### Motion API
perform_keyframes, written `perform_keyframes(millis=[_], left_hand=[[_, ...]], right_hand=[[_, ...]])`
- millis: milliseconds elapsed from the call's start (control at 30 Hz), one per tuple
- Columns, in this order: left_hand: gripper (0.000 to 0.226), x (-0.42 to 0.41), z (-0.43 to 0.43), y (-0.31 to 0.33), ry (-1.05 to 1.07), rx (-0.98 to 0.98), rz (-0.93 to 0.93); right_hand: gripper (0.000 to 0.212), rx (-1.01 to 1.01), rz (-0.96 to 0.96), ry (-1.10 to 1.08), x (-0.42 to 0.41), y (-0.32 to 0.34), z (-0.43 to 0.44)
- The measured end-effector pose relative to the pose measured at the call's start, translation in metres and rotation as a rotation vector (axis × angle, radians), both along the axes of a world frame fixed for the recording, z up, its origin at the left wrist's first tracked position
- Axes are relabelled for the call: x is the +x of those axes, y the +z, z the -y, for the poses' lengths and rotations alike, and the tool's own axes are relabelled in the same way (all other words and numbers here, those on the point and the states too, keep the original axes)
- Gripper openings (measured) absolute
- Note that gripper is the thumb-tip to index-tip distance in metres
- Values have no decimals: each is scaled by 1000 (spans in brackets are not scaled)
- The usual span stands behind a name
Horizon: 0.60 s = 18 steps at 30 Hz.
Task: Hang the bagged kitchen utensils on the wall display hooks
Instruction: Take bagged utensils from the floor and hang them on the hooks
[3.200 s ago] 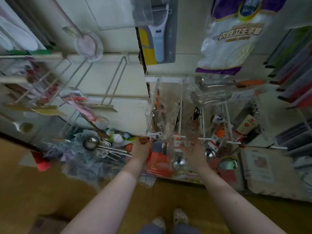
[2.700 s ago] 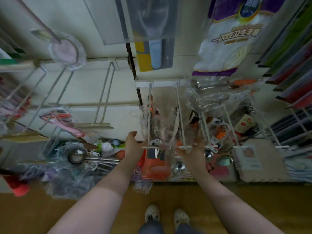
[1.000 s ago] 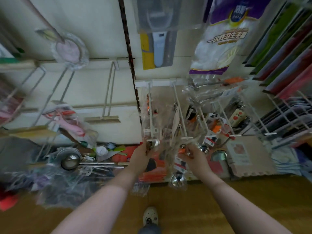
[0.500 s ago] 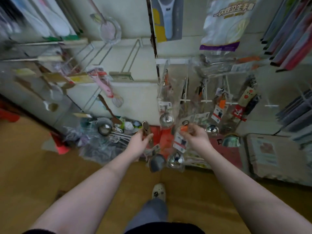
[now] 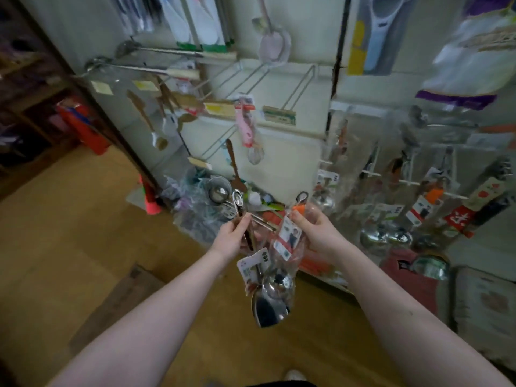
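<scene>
My left hand (image 5: 233, 238) grips the handle of a bagged steel ladle (image 5: 268, 305) whose bowl hangs down below both hands. My right hand (image 5: 318, 233) pinches a second bagged ladle with an orange handle (image 5: 290, 238) and a paper tag. Both are held in front of me, away from the wall. White wire display hooks (image 5: 371, 171) on the right wall panel carry several bagged ladles (image 5: 385, 236). An empty long wire hook (image 5: 296, 90) sticks out of the left panel.
A heap of bagged utensils (image 5: 215, 202) lies on the floor by the wall's foot. A pink whisk (image 5: 247, 129) and wooden spoons (image 5: 145, 118) hang at the left. Boxes (image 5: 485, 303) stand at the right on the wooden floor (image 5: 69, 247).
My hands have come down and back from the hooks, each with a bagged ladle. My view has swung left, with more of the left wall panel and floor now in sight.
</scene>
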<state>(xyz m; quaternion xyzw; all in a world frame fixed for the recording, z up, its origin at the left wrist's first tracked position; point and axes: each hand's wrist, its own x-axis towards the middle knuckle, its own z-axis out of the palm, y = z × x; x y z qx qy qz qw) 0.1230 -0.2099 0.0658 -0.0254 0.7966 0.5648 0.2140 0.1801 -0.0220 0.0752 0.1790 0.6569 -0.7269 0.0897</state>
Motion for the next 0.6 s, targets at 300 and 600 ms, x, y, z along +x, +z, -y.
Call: perform_keyframes(millis=[300, 600], left_hand=[[68, 5, 157, 20, 315, 46, -14], [57, 16, 338, 16, 493, 123, -22]], right_hand=[[90, -89, 52, 381, -49, 16, 177], [34, -98, 16, 667, -65, 25, 357]])
